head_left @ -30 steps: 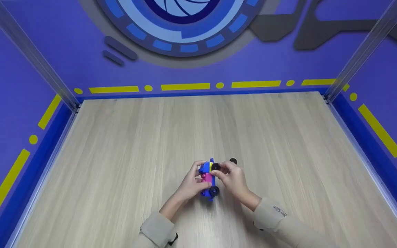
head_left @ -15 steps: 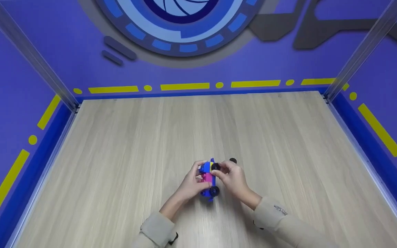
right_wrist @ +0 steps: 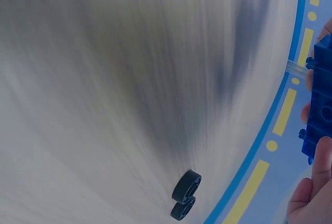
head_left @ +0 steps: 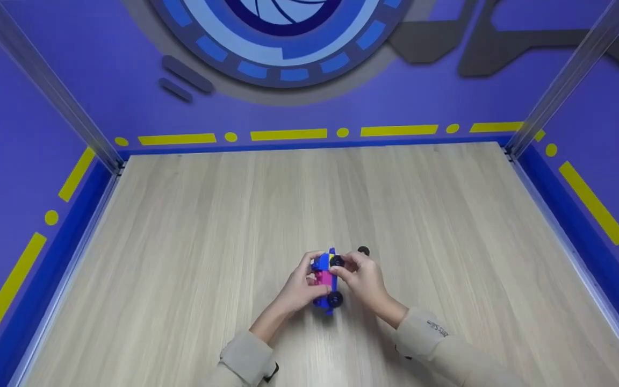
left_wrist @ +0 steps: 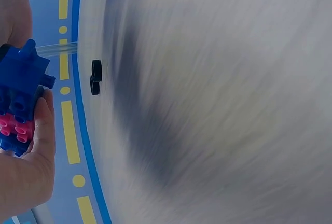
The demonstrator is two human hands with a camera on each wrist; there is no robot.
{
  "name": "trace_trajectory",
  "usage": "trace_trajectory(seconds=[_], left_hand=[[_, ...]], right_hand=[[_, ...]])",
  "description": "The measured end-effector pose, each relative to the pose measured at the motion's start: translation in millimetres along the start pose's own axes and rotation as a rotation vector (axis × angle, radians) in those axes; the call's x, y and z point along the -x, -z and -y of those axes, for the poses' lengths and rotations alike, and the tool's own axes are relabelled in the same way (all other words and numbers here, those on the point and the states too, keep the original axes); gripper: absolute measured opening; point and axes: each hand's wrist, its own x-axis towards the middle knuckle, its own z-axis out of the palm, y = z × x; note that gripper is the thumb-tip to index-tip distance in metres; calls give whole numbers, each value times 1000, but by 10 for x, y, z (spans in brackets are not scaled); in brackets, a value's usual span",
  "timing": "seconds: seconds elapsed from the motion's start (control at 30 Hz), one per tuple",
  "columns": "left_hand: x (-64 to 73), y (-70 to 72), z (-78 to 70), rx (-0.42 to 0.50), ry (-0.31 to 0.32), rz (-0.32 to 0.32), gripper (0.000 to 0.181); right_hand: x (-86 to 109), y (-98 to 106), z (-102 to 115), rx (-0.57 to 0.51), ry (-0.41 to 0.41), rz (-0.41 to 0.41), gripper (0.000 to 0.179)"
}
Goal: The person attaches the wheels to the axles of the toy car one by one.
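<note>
"What stood round the tabletop point(head_left: 207, 215)?"
"Blue walls point(head_left: 100, 48). Over its near middle, the left hand point(head_left: 296, 290) gripped a blue-and-pink toy vehicle point(head_left: 325, 277)."
"Handling?"
"Light, stiff, smooth, I judged; best held by its flanks. The right hand point(head_left: 365, 277) pinched its far wheel point(head_left: 336, 260); two loose wheels point(right_wrist: 187, 186) lay beyond."
</note>
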Motion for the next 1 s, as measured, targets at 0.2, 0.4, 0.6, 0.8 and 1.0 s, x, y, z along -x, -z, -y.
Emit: trace_trajectory(seconds=[0.2,0.4,0.6,0.8,1.0], left_hand=[[8,4,29,14,16,9,60],[25,18,40,16,37,13,61],[-25,33,160,30,58,11,66],[-91,35,352,17,62,2,70],[-80,39,382,-18,42,2,71]], right_hand=[[21,0,-7,-2,-6,17,21],[45,-8,-42,12,14,43,23],[56,-11,-76,-15,8,58,24],[74,3,-79,-15,26,56,26],[91,17,-87,-6,52,53,26]])
